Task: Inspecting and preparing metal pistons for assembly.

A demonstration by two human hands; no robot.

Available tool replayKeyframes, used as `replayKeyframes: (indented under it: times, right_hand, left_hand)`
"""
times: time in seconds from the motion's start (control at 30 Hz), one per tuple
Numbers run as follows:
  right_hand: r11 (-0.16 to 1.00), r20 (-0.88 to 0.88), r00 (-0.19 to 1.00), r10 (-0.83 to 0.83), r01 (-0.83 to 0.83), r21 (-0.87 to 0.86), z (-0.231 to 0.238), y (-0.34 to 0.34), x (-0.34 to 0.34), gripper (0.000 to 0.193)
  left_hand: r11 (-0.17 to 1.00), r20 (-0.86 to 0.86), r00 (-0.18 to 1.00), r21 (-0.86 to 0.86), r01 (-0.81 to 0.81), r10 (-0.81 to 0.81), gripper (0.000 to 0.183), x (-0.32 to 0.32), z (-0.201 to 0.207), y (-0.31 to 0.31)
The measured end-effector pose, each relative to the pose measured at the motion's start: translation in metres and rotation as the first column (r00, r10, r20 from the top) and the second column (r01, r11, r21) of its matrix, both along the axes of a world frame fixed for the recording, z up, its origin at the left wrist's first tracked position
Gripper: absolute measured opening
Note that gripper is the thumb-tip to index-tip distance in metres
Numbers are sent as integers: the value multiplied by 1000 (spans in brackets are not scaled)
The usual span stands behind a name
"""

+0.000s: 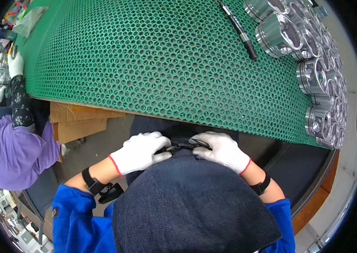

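Over my lap, my left hand [139, 152] and my right hand [223, 151] face each other in white knit gloves with red cuffs. Between them is a thin, dark object [183, 145], its ends gripped by the thumb and fingers of each hand. Its kind cannot be made out against the dark apron [195, 202]. Both hands are below the near edge of the green mat [157, 76], apart from it. A black marker pen [239, 31] lies on the mat, beyond my right hand.
Several shiny metal pistons [279, 36] stand grouped along the mat's right side. Under the table at left is a cardboard box [81, 128]. A co-worker in a purple garment [14, 152] sits at the left, a gloved hand [16, 64] by the mat's edge. A clear plastic bag [31, 21] lies far left.
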State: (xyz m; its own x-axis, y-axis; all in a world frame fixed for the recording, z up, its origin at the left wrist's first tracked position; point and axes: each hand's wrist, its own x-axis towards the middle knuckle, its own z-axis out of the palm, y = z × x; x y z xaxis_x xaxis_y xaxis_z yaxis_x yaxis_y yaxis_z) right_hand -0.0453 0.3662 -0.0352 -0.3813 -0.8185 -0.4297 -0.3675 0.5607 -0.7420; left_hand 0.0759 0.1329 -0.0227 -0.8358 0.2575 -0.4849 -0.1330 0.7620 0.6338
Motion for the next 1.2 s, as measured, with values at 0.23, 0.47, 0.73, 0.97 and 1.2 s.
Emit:
replayKeyframes:
  times: [0.23, 0.47, 0.73, 0.97, 1.2]
  right_hand:
    - [1000, 265, 964, 1, 2, -14, 20, 5, -16, 56]
    - [993, 205, 978, -37, 60, -104, 38, 35, -20, 53]
    - [427, -179, 387, -904, 823, -374, 142, 108, -85, 50]
    - [631, -763, 194, -616, 701, -332, 101, 122, -139, 23]
    - [873, -663, 579, -474, 408, -267, 128, 75, -66, 17]
  left_hand:
    - [983, -25, 1000, 183, 19, -15, 35, 15, 23, -24]
    - [960, -9, 991, 248, -127, 133, 37, 2, 62, -39]
    - [741, 128, 922, 560, -371, 365, 37, 1, 105, -56]
    - [675, -4, 876, 640, -368, 482, 33, -11, 100, -48]
    - [631, -183, 702, 630, -453, 688, 22, 17, 81, -39]
